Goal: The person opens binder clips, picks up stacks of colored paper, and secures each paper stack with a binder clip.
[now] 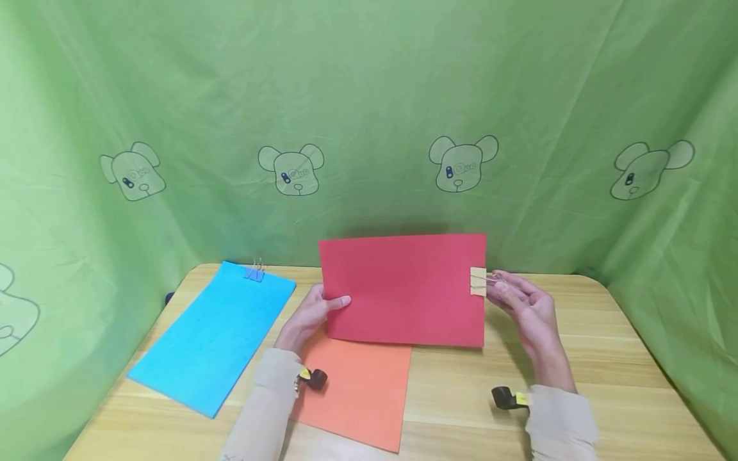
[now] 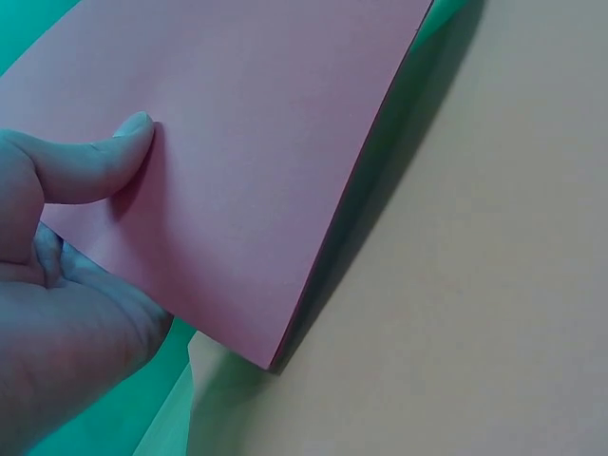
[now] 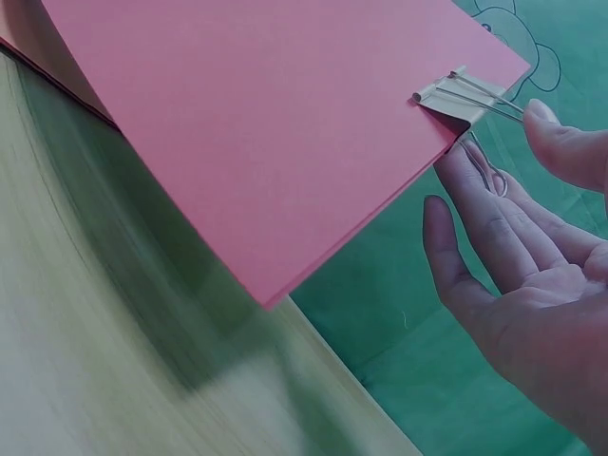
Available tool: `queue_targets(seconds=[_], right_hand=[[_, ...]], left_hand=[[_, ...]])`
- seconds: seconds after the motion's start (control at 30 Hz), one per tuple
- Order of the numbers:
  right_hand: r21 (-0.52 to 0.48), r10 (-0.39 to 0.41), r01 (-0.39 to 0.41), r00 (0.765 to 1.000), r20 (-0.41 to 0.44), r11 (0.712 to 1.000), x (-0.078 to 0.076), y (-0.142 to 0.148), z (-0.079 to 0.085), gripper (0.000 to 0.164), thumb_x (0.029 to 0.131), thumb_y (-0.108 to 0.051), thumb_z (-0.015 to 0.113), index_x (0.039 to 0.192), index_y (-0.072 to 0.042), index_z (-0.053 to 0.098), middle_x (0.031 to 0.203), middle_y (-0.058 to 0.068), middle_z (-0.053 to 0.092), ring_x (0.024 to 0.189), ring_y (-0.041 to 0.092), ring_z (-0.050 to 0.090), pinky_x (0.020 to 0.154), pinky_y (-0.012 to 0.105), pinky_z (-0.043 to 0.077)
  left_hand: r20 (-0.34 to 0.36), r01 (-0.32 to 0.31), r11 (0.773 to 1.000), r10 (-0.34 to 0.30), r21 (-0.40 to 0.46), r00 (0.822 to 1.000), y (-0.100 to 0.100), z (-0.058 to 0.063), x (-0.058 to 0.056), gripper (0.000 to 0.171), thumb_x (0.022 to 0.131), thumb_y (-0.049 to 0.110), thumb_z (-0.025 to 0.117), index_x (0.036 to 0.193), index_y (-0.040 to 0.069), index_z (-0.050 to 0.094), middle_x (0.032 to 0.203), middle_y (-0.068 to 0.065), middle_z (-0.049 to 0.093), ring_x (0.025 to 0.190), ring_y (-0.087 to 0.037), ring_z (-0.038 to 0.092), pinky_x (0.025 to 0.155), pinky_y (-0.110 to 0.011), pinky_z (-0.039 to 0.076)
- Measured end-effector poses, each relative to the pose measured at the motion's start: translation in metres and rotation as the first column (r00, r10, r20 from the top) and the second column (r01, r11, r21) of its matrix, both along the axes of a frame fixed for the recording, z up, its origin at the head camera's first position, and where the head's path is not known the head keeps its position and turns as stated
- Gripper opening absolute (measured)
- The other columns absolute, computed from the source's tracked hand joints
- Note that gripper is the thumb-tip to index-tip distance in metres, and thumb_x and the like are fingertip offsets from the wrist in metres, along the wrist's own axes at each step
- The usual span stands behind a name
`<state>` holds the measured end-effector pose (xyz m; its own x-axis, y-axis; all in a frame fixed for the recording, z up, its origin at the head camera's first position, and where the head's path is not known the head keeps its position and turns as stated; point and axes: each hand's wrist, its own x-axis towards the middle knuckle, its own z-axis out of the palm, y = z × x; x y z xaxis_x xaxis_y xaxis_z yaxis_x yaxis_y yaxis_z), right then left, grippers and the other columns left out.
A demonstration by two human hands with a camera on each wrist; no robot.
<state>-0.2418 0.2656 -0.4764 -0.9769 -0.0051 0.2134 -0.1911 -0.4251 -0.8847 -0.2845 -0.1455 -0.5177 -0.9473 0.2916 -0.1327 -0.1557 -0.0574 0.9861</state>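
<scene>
A stack of red paper is held up sideways above the table. My left hand grips its left edge, thumb flat on the front and the other fingers behind. A pale yellow binder clip sits on the middle of the stack's right edge. My right hand is at the clip's wire handles, thumb against the front handle and fingers behind by the back one. Below, partly hidden by the red stack, an orange sheet lies on the table.
On the left of the wooden table lies a blue paper stack with a blue binder clip on its far edge. A green curtain with bear-head drawings hangs behind the table and along both sides.
</scene>
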Motion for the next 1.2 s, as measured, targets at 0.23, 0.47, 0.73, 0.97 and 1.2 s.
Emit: queue_targets(seconds=[0.23, 0.47, 0.73, 0.97, 1.2], right_hand=[[0.005, -0.002, 0.002, 1.000, 0.000, 1.000, 0.001, 0.001, 0.000, 0.031, 0.100, 0.004, 0.061, 0.130, 0.011, 0.059, 0.115, 0.011, 0.075, 0.099, 0.020, 0.075, 0.094, 0.034, 0.053], [0.022, 0.003, -0.003, 1.000, 0.007, 1.000, 0.001, 0.002, -0.001, 0.030, 0.100, 0.003, 0.061, 0.129, 0.009, 0.060, 0.114, 0.010, 0.075, 0.099, 0.020, 0.075, 0.094, 0.033, 0.053], [0.038, 0.014, -0.014, 1.000, 0.006, 0.999, 0.000, 0.005, -0.003, 0.026, 0.100, 0.004, 0.060, 0.126, 0.005, 0.063, 0.114, 0.010, 0.075, 0.098, 0.020, 0.075, 0.093, 0.033, 0.054], [0.082, 0.014, -0.016, 1.000, 0.017, 0.996, 0.000, 0.007, -0.003, 0.029, 0.100, 0.002, 0.062, 0.129, 0.007, 0.060, 0.115, 0.008, 0.075, 0.099, 0.019, 0.075, 0.094, 0.033, 0.053], [0.095, 0.057, -0.058, 0.998, 0.006, 0.994, 0.000, 0.012, -0.006, 0.044, 0.101, 0.006, 0.059, 0.141, 0.015, 0.046, 0.120, 0.010, 0.073, 0.108, 0.020, 0.072, 0.097, 0.038, 0.051]], left_hand=[[0.008, -0.008, 1.000, 0.008, -0.007, 1.000, 0.001, 0.000, -0.001, 0.028, 0.095, 0.002, 0.068, 0.123, 0.001, 0.064, 0.110, -0.011, 0.074, 0.100, -0.026, 0.072, 0.092, -0.039, 0.055], [0.006, -0.014, 1.000, 0.014, 0.006, 1.000, 0.002, -0.001, -0.001, 0.027, 0.095, 0.000, 0.067, 0.122, 0.000, 0.064, 0.109, -0.010, 0.074, 0.099, -0.025, 0.072, 0.092, -0.039, 0.056], [-0.004, -0.014, 1.000, 0.015, 0.006, 1.000, 0.003, -0.001, 0.000, 0.027, 0.095, 0.000, 0.067, 0.122, 0.001, 0.065, 0.108, -0.010, 0.074, 0.098, -0.025, 0.073, 0.091, -0.039, 0.056], [-0.007, -0.014, 1.000, 0.014, 0.001, 1.000, 0.003, -0.001, 0.000, 0.028, 0.095, 0.001, 0.067, 0.122, 0.001, 0.064, 0.108, -0.011, 0.075, 0.098, -0.026, 0.073, 0.091, -0.040, 0.056], [0.008, 0.011, 1.000, -0.011, 0.004, 1.000, 0.003, -0.002, 0.000, 0.025, 0.095, 0.000, 0.067, 0.120, 0.001, 0.064, 0.107, -0.010, 0.074, 0.098, -0.025, 0.073, 0.091, -0.040, 0.056]])
